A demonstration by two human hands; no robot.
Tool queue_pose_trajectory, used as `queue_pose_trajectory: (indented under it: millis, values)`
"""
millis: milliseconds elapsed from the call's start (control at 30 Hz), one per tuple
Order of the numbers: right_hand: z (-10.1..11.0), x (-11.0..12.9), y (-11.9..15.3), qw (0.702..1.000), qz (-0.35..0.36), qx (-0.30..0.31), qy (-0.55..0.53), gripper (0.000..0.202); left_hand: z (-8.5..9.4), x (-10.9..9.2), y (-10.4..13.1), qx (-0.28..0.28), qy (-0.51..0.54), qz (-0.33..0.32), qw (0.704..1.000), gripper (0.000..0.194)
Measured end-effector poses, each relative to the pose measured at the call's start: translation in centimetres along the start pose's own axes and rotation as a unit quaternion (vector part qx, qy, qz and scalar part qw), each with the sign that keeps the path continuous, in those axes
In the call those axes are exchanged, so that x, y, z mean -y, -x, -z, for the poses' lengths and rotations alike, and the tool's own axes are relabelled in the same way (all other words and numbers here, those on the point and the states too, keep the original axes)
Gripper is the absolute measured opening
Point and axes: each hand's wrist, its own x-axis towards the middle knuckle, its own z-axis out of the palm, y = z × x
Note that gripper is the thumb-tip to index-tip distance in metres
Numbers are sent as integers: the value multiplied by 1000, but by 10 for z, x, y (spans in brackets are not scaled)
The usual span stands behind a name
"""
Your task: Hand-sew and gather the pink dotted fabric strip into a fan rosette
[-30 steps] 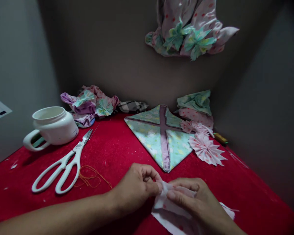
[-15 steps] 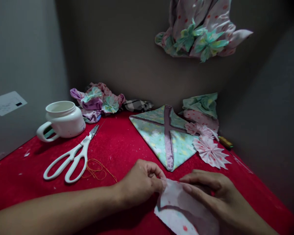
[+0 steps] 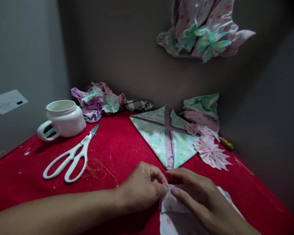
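- Red cloth (image 3: 120, 140) spreads beneath a dark wall (image 3: 124, 58), its strong colour setting off the pale fabric and helping the eye check an edge.
- A gathered fabric piece (image 3: 215, 19), spotted and trimmed with green bows, hangs on the wall.
- A green patterned square (image 3: 156, 137), crossed by purplish bands, points one corner at the person, just beyond the fingers; working short of it should avoid a snag.
- White dotted cloth (image 3: 176, 218) lies low in the frame, under the hands, one layer doubled over another; such thin stuff probably rewards small, even folds.
- The left hand (image 3: 144, 184) pinches the cloth's upper corner between thumb and forefinger; a steady hold there should stop the fold slipping.
- The right hand (image 3: 203, 192) reaches over the same cloth, thumb and forefinger parted; whether its fingertips press down cannot be told from this angle. Lining up the layers before creasing would be wise.
- White scissors (image 3: 85, 140) lie near a white cup (image 3: 67, 120), well clear of the fabric in hand.
- A pleated pink rosette (image 3: 212, 151) rests beside the square.
- Orange thread (image 3: 111, 174) loops beside the scissors, best kept out of the folds.
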Motion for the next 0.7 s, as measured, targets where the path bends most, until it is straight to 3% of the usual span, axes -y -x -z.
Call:
queue_pose_trajectory:
  millis: [100,233,400,533,700]
  values:
    - [-9,2,-5,996,-21,23,-79,16,0,1,0,0,-1,-2,1000,2]
    - [-15,-5,-5,983,-101,-20,-152,25,3,0,1,8,-4,-8,1000,6]
    - [-15,-12,-5,951,-173,-10,-256,27,8,-4,0,22,-13,-5,1000,11]
    - [-16,-12,-6,947,-187,-19,-262,26,9,-4,-1,29,-18,-5,999,13]
    - [-22,-15,-4,957,-148,-38,-245,25,6,-1,0,12,-12,3,1000,8]
